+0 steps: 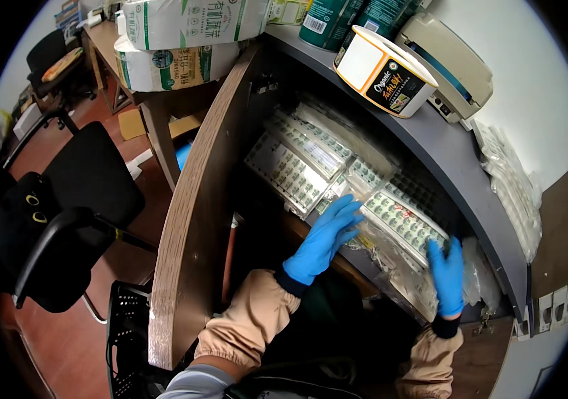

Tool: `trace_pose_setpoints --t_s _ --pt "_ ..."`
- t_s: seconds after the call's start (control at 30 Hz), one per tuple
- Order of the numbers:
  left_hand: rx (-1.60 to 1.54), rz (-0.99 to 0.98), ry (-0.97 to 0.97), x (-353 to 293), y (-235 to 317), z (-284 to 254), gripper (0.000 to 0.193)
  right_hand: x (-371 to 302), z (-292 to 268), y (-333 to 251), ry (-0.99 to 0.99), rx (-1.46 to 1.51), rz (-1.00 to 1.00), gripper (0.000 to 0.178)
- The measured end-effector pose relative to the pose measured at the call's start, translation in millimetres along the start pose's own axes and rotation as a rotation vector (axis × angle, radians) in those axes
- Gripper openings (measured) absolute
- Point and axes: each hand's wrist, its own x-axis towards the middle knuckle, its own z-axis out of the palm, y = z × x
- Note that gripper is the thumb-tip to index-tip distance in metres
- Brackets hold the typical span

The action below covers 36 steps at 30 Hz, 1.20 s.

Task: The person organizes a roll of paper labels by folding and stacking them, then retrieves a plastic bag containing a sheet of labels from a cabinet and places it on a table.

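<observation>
My left hand (324,239), in a blue glove, has its fingers stretched out near the left end of a stack of label sheets (400,216). Small green designs cover these sheets in rows, with some red marks on top. At the stack's right end is my right hand (446,276), also gloved in blue, its fingers apart and close to the edge. Whether either hand presses on the stack I cannot tell. More bundled label sheets (287,173) lie to the left inside the cabinet. Crinkled clear plastic wrapping (397,266) lies in front of the stack.
An open wooden cabinet door (197,199) stands left of my left arm. On the grey cabinet top (443,136) are a label roll (385,72), a beige machine (447,63) and green canisters (324,26). A black chair (88,193) and black plastic basket (128,332) are left.
</observation>
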Motion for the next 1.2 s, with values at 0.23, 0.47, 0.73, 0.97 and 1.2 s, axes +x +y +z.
trace_pose_setpoints --t_s 0.23,0.47,0.73,0.97,1.2 --pt "0.243 0.142 -0.067 -16 -4 -6 0.055 56 46 -117 -0.182 -0.173 -0.474 0.062" --pt "0.201 0.033 -0.023 -38 -9 -11 0.050 190 104 -66 -0.169 -0.575 -0.509 0.055" --pt "0.133 0.004 -0.016 -40 -8 -25 0.042 199 100 -42 -0.161 -0.600 -0.482 0.044" --pt "0.115 -0.004 -0.069 -36 -10 -20 0.042 193 74 -16 -0.129 -0.632 -0.414 0.036" --pt "-0.170 0.109 -0.046 -22 4 -4 0.047 65 28 -38 0.061 -0.275 -0.433 0.030"
